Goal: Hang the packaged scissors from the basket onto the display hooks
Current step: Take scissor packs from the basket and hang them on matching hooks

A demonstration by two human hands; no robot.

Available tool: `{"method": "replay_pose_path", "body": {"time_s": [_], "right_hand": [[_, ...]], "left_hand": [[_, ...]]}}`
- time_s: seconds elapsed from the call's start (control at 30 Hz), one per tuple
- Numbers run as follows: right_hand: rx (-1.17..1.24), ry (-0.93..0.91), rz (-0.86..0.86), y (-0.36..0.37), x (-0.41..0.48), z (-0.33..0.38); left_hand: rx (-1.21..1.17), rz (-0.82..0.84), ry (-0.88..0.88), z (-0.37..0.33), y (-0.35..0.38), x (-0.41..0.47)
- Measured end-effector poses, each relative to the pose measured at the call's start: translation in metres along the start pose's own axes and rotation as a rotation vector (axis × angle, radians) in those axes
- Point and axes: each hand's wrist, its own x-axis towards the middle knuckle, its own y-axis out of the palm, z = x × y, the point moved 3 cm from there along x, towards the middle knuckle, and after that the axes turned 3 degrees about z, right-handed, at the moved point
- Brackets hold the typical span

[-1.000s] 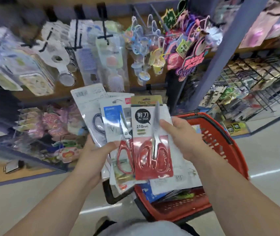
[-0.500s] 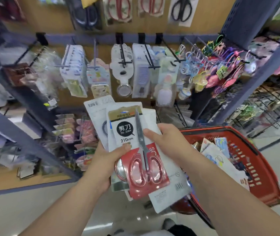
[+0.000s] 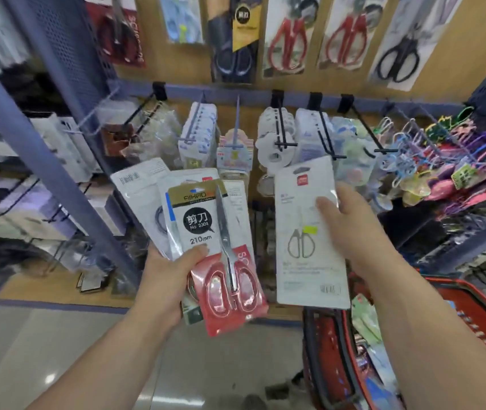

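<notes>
"On the left, what is the left hand [image 3: 165,279] doing?"

"Fingers curled round the bottom of a fan of packs [image 3: 176,208], thumb pressed on the front one, the red-handled scissors [image 3: 224,255]. They stand upright, leaning a little left."

"And to the right of that?"

"The right hand [image 3: 357,232] pinches one white pack [image 3: 307,232] apart from the fan: thumb across its front, the other fingers behind it (hidden). Its long axis runs up and down, with the hang hole [image 3: 302,170] at the top end, well above the thumb."

"So that hand does the hanging?"

"I'd judge so. The hung scissors [image 3: 287,39] are up and slightly left of the pack. Their hooks are out of view, and the lower hooks [image 3: 280,128] carry other goods. The hole end already leads, so it must rise."

"The basket [image 3: 469,294]?"

"Low at the right, with more packs inside."
</notes>
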Motion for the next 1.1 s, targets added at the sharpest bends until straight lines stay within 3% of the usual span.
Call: {"method": "replay_pose_path", "body": {"time_s": [0.1,0.2,0.3,0.5,0.57,0.67,0.8,1.1], "right_hand": [[-0.229,-0.316,-0.145,0.008,0.002,0.041],[-0.369,-0.501,-0.079,0.05,-0.011,0.059],[-0.412,-0.476,0.05,0.079,-0.014,0.054],[-0.083,-0.436,0.269,0.089,-0.009,0.037],[0.007,-0.364,0.26,0.086,-0.004,0.035],[-0.043,-0.28,0.205,0.088,0.002,0.04],[-0.007,-0.094,0.281,0.098,0.011,0.051],[0.103,-0.19,0.169,0.121,0.007,0.114]], "left_hand": [[0.014,-0.045,0.078,-0.002,0.007,0.001],[0.018,-0.075,0.14,-0.003,0.023,0.001],[0.034,-0.098,0.204,-0.011,0.037,0.0],[-0.001,-0.142,0.192,-0.022,0.026,0.0],[-0.018,-0.117,0.174,-0.026,0.021,-0.001],[-0.028,-0.086,0.172,-0.037,0.018,-0.001],[-0.052,-0.003,0.226,-0.062,0.009,0.011],[-0.018,0.067,0.285,-0.119,-0.05,0.051]]}}
